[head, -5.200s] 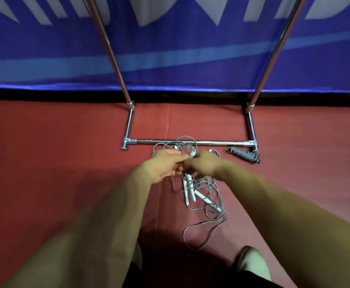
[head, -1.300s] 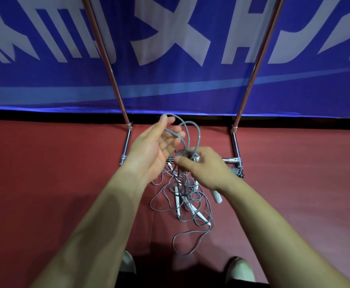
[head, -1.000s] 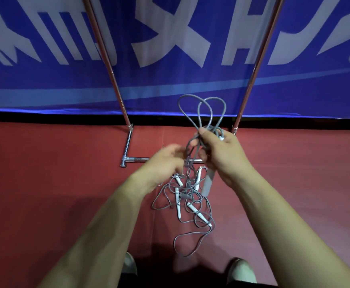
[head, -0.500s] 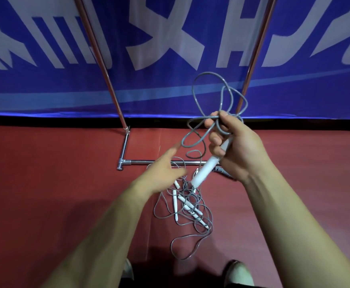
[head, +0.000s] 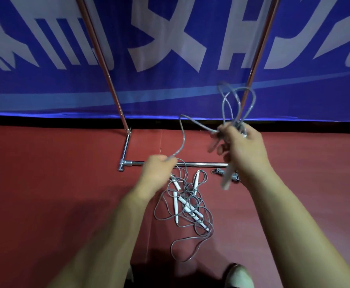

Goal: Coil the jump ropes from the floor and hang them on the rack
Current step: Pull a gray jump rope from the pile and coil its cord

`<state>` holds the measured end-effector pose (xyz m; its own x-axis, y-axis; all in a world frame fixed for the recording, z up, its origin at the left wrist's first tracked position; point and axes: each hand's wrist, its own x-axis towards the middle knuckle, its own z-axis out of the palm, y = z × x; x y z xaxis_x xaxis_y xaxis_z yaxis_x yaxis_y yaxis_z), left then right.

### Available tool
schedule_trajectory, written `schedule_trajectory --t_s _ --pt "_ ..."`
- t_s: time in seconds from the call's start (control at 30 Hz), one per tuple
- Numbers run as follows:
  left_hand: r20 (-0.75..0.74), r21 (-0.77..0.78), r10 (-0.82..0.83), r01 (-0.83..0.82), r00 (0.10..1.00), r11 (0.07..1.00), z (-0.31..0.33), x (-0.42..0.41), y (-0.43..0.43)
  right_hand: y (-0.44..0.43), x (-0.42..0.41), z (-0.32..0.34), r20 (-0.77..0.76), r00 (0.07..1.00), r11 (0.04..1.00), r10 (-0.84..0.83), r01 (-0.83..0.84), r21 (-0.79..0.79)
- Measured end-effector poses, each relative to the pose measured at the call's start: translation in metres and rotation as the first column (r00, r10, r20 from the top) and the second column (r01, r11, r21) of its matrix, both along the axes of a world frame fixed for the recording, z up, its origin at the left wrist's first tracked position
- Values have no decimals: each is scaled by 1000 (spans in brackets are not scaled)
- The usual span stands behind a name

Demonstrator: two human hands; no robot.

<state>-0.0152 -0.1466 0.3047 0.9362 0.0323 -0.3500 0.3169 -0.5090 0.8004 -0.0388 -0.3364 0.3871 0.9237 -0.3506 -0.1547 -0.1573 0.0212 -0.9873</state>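
My right hand (head: 243, 150) grips a grey jump rope (head: 235, 104) whose loops stand up above the fist; its white handle (head: 227, 178) hangs blurred below the hand. A strand of the same rope arcs left and down into my left hand (head: 156, 173), which pinches it. Under my hands a tangled pile of grey ropes with white handles (head: 187, 206) lies on the red floor. The metal rack (head: 126, 150) stands just beyond, its base bar on the floor and two poles rising out of view.
A coiled grey rope (head: 218, 171) lies by the rack's right foot, partly behind my right hand. A blue banner with white lettering (head: 170, 48) closes off the back. My shoes (head: 239, 275) show at the bottom edge. Red floor (head: 45, 183) spreads left and right.
My right hand has moved right and down a little with the looped rope. My left hand, open half a second ago, now pinches a strand of that rope.
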Motion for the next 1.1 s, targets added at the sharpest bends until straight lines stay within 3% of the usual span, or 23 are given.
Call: schedule_trajectory --t_s 0.03,0.07,0.13,0.17,0.23,0.33,0.53,0.63,0.7,0.77,0.83,0.9,0.93,1.03,1.1 --pt "-43 -183 142 -147 989 972 7 3 -1 -1 -2 -8 -39 999 961 -32 20 -275" --pt "-133 -381 230 -265 964 886 15 6 -3 -2 -4 -16 -69 996 886 -53 16 -463" --pt "-347 -697 230 -414 909 586 29 9 -1 1 -5 -25 -122 992 808 -41 -39 -588" --pt "-407 -780 180 -444 895 441 37 11 -2 3 -5 -28 -145 989 826 1 -83 -558" --pt "-429 -858 93 -437 899 270 50 12 -4 11 -4 -29 -205 969 899 135 -207 -386" --pt "-400 -901 42 -401 916 162 59 11 -11 26 -7 -28 -273 900 919 341 -380 -105" --pt "-483 -875 108 -480 869 -60 64 16 -8 34 -9 -34 -268 809 845 524 -533 44" --pt "-507 -862 192 -494 840 -111 66 14 -5 48 -14 -39 -238 781 815 577 -570 104" --pt "-485 -872 259 -486 835 -64 62 16 -4 59 -16 -44 -227 763 794 606 -600 104" --pt "-415 -888 330 -457 848 59 57 18 0 62 -15 -44 -238 774 806 587 -587 82" --pt "-272 -851 414 -418 869 317 50 18 5 58 -13 -41 -228 810 837 541 -545 50" --pt "-118 -690 459 -405 881 600 42 18 12 53 -10 -37 -178 859 876 480 -482 35" --pt "-69 -602 455 -401 888 691 39 17 15 50 -8 -35 -145 886 898 439 -437 50" --pt "-98 -455 262 -278 960 846 38 12 11 41 -2 -24 -40 953 932 299 -283 224" --pt "-121 -389 -28 -21 992 921 39 3 2 34 2 -17 14 972 891 235 -222 396"
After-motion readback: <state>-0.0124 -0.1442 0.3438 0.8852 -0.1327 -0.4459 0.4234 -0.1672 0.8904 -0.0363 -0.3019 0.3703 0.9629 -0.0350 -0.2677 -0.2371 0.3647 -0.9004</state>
